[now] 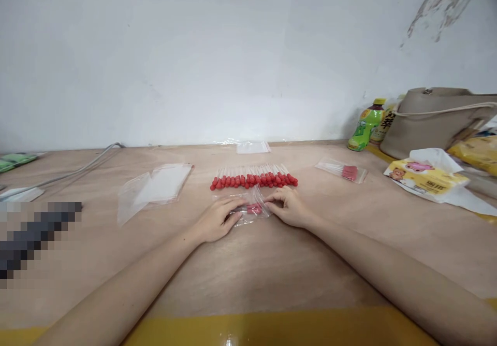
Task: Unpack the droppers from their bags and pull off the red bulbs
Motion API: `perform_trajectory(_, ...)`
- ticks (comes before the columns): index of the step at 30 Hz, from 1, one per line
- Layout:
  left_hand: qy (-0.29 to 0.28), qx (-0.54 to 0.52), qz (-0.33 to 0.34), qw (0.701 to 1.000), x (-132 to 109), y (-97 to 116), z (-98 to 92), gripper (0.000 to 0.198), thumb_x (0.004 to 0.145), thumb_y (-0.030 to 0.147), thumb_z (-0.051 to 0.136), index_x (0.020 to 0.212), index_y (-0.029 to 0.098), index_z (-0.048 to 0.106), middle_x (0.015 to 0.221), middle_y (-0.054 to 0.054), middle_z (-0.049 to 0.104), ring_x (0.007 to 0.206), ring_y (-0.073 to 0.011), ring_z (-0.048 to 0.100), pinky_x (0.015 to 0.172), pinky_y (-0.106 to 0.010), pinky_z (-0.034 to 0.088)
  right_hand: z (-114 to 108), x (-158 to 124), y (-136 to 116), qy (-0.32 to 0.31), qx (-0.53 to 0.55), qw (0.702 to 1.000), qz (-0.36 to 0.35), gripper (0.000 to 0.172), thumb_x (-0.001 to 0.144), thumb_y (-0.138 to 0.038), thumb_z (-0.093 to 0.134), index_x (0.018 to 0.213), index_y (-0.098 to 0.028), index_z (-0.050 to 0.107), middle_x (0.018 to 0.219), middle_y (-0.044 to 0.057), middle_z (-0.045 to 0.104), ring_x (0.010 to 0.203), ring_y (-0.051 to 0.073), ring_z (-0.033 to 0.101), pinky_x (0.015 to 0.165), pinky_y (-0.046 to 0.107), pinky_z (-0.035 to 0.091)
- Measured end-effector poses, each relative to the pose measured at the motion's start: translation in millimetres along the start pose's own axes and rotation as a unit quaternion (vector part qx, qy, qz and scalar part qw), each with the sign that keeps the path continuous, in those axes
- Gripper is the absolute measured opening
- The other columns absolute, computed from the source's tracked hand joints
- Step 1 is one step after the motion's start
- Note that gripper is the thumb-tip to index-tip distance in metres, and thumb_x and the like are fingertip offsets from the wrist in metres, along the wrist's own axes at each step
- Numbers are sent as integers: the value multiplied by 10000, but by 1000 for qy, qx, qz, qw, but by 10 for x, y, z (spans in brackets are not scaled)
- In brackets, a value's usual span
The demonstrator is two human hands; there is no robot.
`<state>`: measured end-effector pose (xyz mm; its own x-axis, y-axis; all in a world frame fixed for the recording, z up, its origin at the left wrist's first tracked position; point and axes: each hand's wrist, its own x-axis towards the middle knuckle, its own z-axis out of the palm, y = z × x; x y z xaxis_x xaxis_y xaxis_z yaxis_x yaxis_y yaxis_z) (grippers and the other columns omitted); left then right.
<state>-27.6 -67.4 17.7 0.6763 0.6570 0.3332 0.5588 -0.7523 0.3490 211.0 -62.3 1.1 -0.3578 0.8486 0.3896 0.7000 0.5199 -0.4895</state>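
A small clear zip bag point(251, 210) with red-capped items inside lies on the wooden table point(248, 263). My left hand point(217, 219) rests over its left end with fingers curled onto the plastic. My right hand point(289, 206) pinches the bag's right edge. Just beyond the bag lies a row of several red-tipped clear droppers point(254, 178), side by side, red ends toward me.
A stack of empty clear bags point(155, 188) lies at the left, a filled bag point(344, 171) at the right, another bag point(253, 147) by the wall. Green bottle point(365, 124), beige handbag point(435, 120) and tissue pack point(427, 176) stand far right. A cable point(77, 170) runs at the left.
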Motion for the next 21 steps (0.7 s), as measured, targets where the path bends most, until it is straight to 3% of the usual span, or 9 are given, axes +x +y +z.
perform_trajectory(7, -99, 34, 39, 994, -6, -9, -27, 464, 910, 255, 323, 1366, 295, 246, 1397, -8, 345, 1310, -189, 263, 1085, -456, 175, -70, -24, 24, -45, 53, 996, -52, 202, 740, -332, 636, 919, -245, 671, 863, 37, 599, 858, 181, 507, 815, 347, 363)
perform_trajectory(13, -133, 52, 27, 989, -14, -14, -22, 479, 929, 315, 270, 1391, 299, 144, 1446, -1, 223, 1341, -183, 167, 1092, -439, 123, -94, 26, -33, -90, 83, 989, -86, 324, 673, -423, 687, 945, -251, 651, 945, 28, 620, 942, 206, 508, 872, 368, 330)
perform_trajectory(17, -132, 52, 21, 990, -18, -13, -16, 481, 931, 335, 255, 1394, 291, 133, 1448, -5, 215, 1341, -178, 163, 1095, -422, 119, -79, 43, -126, -80, 61, 991, -93, 256, 655, -423, 696, 814, -229, 646, 882, 16, 614, 892, 192, 520, 832, 340, 343)
perform_trajectory(21, -125, 50, 21, 991, -24, -19, -7, 474, 932, 345, 257, 1390, 301, 149, 1448, 1, 218, 1339, -178, 174, 1096, -423, 120, -80, 27, -196, -62, 59, 991, -98, 119, 703, -262, 644, 786, -203, 584, 815, 1, 603, 798, 152, 523, 767, 300, 359)
